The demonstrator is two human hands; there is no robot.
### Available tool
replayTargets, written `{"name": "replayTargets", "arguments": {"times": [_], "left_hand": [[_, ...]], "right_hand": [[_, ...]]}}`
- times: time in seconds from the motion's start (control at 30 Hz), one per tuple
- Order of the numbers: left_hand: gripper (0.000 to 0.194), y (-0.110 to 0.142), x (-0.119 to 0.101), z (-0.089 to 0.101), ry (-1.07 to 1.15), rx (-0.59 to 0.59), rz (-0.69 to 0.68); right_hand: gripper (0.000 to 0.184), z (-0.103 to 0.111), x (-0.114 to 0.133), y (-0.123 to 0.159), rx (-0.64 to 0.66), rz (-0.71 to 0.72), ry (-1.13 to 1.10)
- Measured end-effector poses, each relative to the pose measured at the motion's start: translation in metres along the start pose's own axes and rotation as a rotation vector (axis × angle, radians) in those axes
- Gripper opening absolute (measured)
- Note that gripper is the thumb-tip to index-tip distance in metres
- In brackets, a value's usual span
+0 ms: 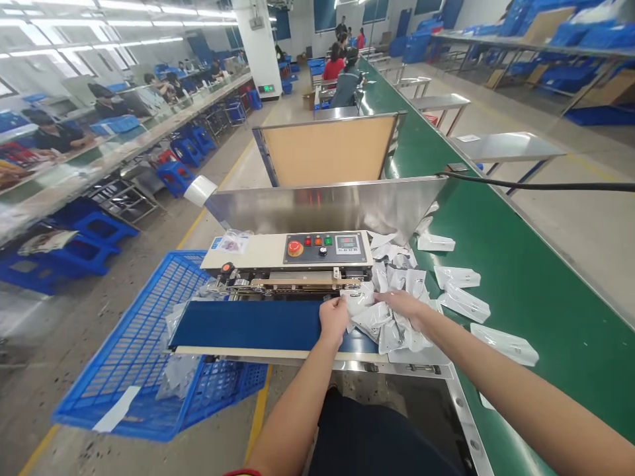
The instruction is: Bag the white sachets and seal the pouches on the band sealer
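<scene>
Four white pouches [505, 344] lie singly on the green conveyor belt [560, 264], just right of a heap of like pouches [391, 334]. We count at least a dozen in the heap; overlap prevents an exact figure. The heap sits at the right end of the band sealer [297, 258], spreading onto its blue feed belt [248, 325] and reaching up below the steel hopper [322, 208]. Also noted: one red stop button [294, 248] on the sealer's panel and one blue plastic crate [133, 357] on the floor at left. The crate holds clear bags [177, 377], number unclear, and one more clear bag [232, 241] lies on top of the sealer.

The left hand [333, 319] rests on a pouch at the heap's edge; we cannot tell whether it pinches. The right hand [403, 305] lies spread over the heap, fingers extended. The hands are near but apart.

Progress as seen: the heap far outnumbers the four single pouches, and no ordered stack is visible.
</scene>
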State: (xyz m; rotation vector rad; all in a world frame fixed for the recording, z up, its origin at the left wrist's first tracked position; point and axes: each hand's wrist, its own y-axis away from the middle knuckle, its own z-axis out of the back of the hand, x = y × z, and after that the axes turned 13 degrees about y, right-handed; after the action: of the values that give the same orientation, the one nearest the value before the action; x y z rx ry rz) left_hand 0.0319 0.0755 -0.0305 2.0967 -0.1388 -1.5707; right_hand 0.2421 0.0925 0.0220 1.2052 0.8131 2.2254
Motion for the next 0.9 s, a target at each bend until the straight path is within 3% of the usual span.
{"name": "replayTargets", "arguments": {"times": [0.07,0.17,0.23,0.33,0.4,0.57,0.7,0.8,0.9], "left_hand": [[0.045,0.002,-0.009,0.021,-0.014,-0.035,-0.045],[0.048,0.020,-0.018,0.050,-0.102,-0.170,-0.273],[0.051,0.041,-0.020,0.057,-0.170,-0.124,-0.415],[0.053,0.069,-0.019,0.044,-0.229,0.348,-0.398],[0.053,0.077,-0.018,0.030,-0.217,0.551,-0.328],[0.067,0.068,-0.017,0.014,-0.078,0.434,-0.210],[0.067,0.064,-0.009,0.004,-0.085,0.501,-0.257],[0.062,0.065,-0.002,-0.011,-0.122,0.442,-0.323],[0.065,0.062,0.001,-0.025,-0.098,0.386,-0.321]], "right_hand": [[0.047,-0.003,0.000,0.009,0.036,0.040,0.008],[0.049,-0.006,-0.004,0.026,-0.007,0.179,0.032],[0.050,-0.011,-0.006,0.039,-0.035,0.249,0.071],[0.052,-0.017,-0.002,0.053,-0.022,0.325,0.086],[0.056,-0.014,0.001,0.059,-0.041,0.328,0.007],[0.065,0.006,-0.016,0.071,-0.120,0.296,-0.104],[0.057,-0.003,-0.035,0.075,-0.128,0.367,-0.125],[0.058,-0.011,-0.040,0.071,-0.157,0.297,-0.203],[0.060,-0.006,-0.044,0.065,-0.184,0.197,-0.268]]}}
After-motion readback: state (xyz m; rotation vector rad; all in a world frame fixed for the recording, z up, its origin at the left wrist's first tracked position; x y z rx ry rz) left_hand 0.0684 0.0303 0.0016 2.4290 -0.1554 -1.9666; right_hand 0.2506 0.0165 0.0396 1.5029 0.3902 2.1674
